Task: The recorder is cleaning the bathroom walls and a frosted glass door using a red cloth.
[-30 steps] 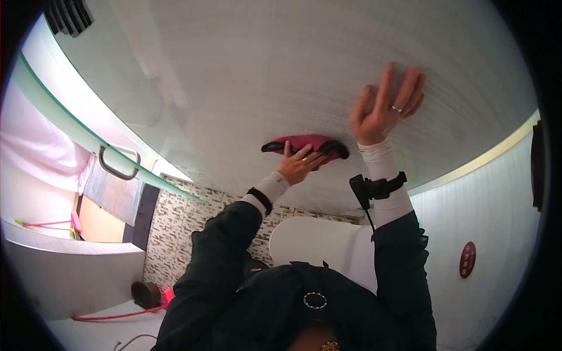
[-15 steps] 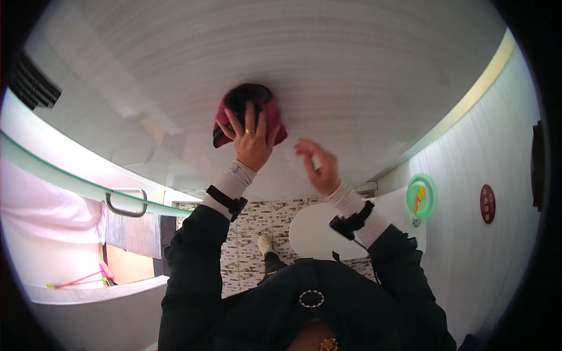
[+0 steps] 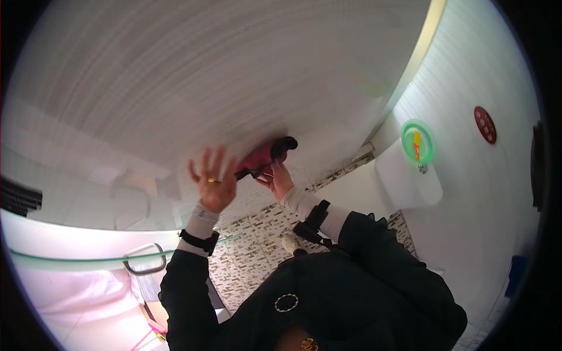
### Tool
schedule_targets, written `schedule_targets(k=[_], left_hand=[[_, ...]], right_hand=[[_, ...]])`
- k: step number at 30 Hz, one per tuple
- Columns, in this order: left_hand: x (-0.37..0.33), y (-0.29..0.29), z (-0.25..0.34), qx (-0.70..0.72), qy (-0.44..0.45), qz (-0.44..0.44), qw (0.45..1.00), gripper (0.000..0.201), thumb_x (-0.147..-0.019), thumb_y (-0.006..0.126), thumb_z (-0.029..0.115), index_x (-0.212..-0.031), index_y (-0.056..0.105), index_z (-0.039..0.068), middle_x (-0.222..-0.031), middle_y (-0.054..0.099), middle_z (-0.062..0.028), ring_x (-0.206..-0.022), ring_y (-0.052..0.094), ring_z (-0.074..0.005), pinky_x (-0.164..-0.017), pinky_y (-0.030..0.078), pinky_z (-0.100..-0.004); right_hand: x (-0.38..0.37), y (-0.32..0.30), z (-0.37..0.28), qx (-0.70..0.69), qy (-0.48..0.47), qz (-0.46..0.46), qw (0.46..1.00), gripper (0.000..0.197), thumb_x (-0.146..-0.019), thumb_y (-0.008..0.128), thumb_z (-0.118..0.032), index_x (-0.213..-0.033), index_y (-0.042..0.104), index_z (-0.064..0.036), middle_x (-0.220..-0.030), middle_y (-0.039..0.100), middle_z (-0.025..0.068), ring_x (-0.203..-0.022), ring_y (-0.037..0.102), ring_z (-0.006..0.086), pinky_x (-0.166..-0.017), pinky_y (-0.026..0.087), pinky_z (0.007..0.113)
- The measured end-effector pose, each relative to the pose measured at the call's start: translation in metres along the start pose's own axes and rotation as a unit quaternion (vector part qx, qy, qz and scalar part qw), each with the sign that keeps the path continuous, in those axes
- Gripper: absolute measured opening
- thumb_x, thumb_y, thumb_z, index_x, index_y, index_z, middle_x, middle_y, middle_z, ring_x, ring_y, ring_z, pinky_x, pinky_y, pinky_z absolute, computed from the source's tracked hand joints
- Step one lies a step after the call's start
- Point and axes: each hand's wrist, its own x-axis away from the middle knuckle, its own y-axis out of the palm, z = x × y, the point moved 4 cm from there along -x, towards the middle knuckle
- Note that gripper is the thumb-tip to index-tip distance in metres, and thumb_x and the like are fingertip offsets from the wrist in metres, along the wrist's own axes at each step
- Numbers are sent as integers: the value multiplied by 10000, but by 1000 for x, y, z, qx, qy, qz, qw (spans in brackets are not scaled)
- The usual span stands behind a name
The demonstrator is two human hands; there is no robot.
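Note:
A pink cloth with a dark end [image 3: 261, 157] lies against a pale ribbed surface [image 3: 234, 70] that both my raised arms reach toward. My right hand [image 3: 276, 180] has its fingers on the cloth's lower edge and grips it. Just left of the cloth, my left hand [image 3: 214, 181] is off it with fingers spread; it wears a ring. A black band sits on each wrist, and both sleeves are black. The picture is blurred by motion.
A round green sign [image 3: 417, 143] and a round red sign [image 3: 485, 124] hang on the white wall to the right, above a white fixture [image 3: 410, 184]. A glass edge with a metal handle [image 3: 143, 260] runs at lower left. Mosaic tiles [image 3: 252, 245] lie behind my arms.
My left hand, which pressed the cloth flat, has come off it and spread open. My right hand has moved onto the cloth. The view has swung, so the signs sit further right.

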Motion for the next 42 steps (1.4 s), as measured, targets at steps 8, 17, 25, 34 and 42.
schedule_targets(k=[8, 17, 25, 34, 42], left_hand=[[26, 15, -60, -157, 31, 74, 984, 464, -865, 569, 349, -1294, 561, 175, -1485, 327, -138, -1408, 167, -410, -1105, -3, -609], [19, 27, -56, -155, 35, 81, 984, 463, -881, 535, 364, -1303, 550, 174, -1490, 304, -176, -1400, 147, -452, -1094, 0, -629], [22, 20, -60, -174, 48, 80, 980, 461, -894, 516, 325, -1319, 530, 145, -1469, 333, -206, -1389, 183, -456, -1098, 19, -625], [10, 14, -49, -198, 70, 98, 973, 528, -940, 442, 360, -1401, 423, 105, -1509, 245, -206, -1406, 124, -449, -1103, -4, -607], [6, 18, -52, -193, 65, 84, 975, 559, -857, 544, 350, -1368, 459, 140, -1506, 229, -218, -1388, 115, -496, -1078, 14, -660]], right_hand=[[-29, -57, -36, -227, -36, 257, 939, 454, -912, 509, -449, -1230, 493, -126, -1141, 564, 96, -1035, 535, 284, -953, 401, 436], [17, 66, -49, 367, -630, 199, 655, 1047, -777, 698, -503, -1485, 94, -23, -1512, 5, 307, -1382, 11, 511, -1091, 75, 609], [30, 72, -107, 409, -623, 205, 635, 968, -720, 724, -221, -1475, 143, -51, -1516, -6, 294, -1410, -10, 454, -1125, 56, 550], [-37, -148, -373, 147, -525, 458, 703, 721, -941, 442, -461, -1357, 343, 120, -1372, 404, 306, -1305, 348, 417, -1095, 267, 388], [-98, -126, -128, 141, -465, 540, 687, 633, -970, 431, -405, -1428, 289, 8, -1418, 386, 238, -1324, 350, 369, -1102, 253, 371]])
